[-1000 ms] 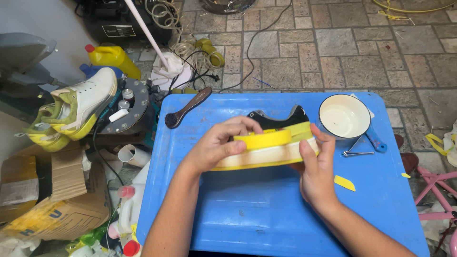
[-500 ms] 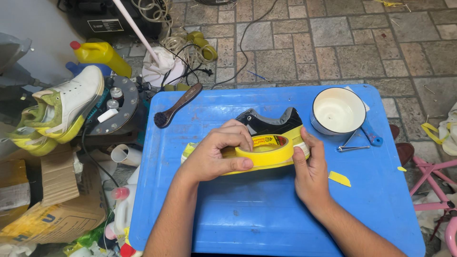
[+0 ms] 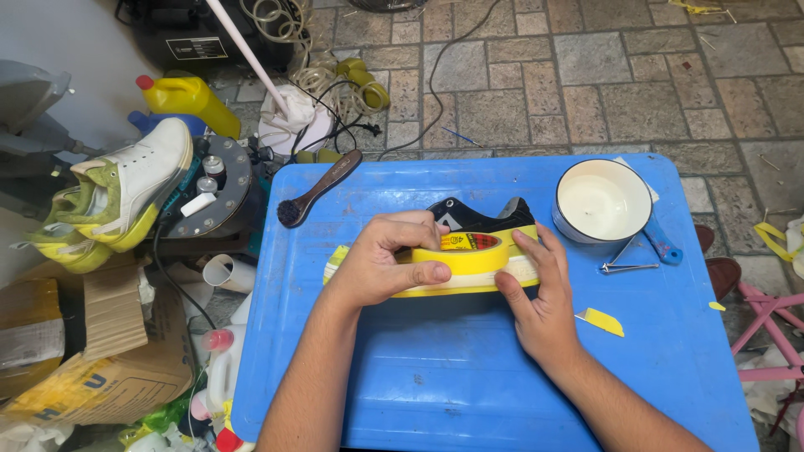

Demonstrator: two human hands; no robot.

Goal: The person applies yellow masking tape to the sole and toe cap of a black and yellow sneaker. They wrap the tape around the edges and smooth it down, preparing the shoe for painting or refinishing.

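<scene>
**Both hands on a roll of tape against a shoe**

A yellow masking tape roll [image 3: 456,254] sits against the side of a black shoe [image 3: 479,216] at the middle of the blue desk [image 3: 469,385]. The left hand [image 3: 387,259] has its grip curled tight around the roll, thumb along the edge. The right hand [image 3: 540,301] presses flat fingers [image 3: 529,251] on the taped sole. A white bowl [image 3: 603,201] and a brush [image 3: 318,188] lie well apart.
</scene>
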